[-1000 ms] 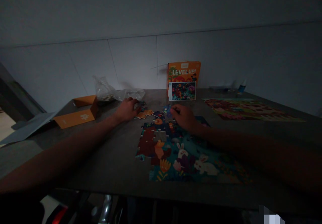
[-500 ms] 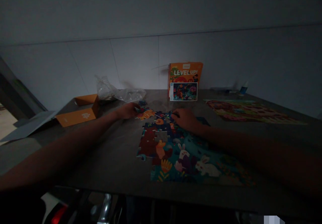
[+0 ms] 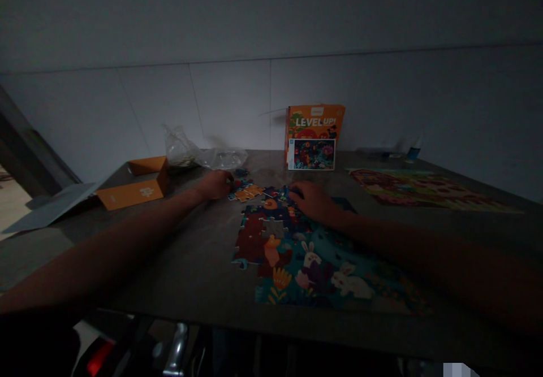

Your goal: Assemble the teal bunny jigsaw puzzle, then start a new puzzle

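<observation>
Far left: grey sheet (image 3: 55, 204) runs up against the open orange box (image 3: 131, 196) on the table (image 3: 182, 275). Behind and right of it, clear plastic (image 3: 224, 157) bunched by the wall, thin and glossy; one bag or two, can't tell. Left forearm crosses the table between box and puzzle. Left hand (image 3: 215, 185) is down at the left end of the loose pieces (image 3: 249, 192), fingers curled; can't tell if they pinch anything. Small dark clump (image 3: 241, 172) just beyond that hand, too dim to resolve. Partly built puzzle (image 3: 314, 264) lies mid-table, near side, left part showing ragged piece edges. Right hand (image 3: 313, 199) sits over its far edge, fingers bent down, grip hidden, can't tell what's under them. That hand and forearm block much of the puzzle's right side. Beyond: upright LEVEL UP! box (image 3: 316, 121), lower part hidden by the picture card (image 3: 314, 155) in front. Far right: flat colored picture (image 3: 424, 190), clear of the forearm, small bottle (image 3: 413, 152) behind it. Count: 2 hands, 2 orange boxes, 1 card, 1 bottle, 1 flat picture, 1 puzzle with 2 white rabbits and 1 enclosed gap; loose pieces overlap, no reliable count.
</observation>
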Demonstrator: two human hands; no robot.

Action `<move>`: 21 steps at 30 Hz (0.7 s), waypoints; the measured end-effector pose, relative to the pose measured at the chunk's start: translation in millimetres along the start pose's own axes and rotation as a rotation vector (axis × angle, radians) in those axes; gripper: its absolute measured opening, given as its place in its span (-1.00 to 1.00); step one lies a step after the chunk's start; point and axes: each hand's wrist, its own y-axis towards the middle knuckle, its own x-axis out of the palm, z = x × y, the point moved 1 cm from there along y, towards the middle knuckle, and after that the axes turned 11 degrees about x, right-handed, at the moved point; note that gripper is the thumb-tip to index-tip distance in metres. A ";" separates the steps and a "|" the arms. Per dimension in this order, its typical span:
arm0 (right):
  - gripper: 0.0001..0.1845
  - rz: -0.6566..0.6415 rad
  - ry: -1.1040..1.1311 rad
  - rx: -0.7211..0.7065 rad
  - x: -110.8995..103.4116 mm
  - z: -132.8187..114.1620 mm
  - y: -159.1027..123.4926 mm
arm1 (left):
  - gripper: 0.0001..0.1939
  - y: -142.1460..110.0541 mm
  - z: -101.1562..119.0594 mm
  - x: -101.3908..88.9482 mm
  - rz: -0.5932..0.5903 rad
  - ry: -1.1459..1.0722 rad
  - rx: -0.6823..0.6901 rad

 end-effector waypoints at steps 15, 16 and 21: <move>-0.60 0.012 0.153 -0.109 -0.1 -1.0 -1.4 | -0.56 -2.1 35.4 7.9 0.123 -0.074 0.296; -0.60 0.022 0.182 -0.146 -1.0 -1.8 -2.2 | -0.54 -4.7 43.2 5.9 0.150 -0.087 0.320; -0.67 0.062 0.338 -0.342 -4.5 -5.4 -6.5 | -0.54 -19.9 85.9 0.3 0.213 -0.359 0.580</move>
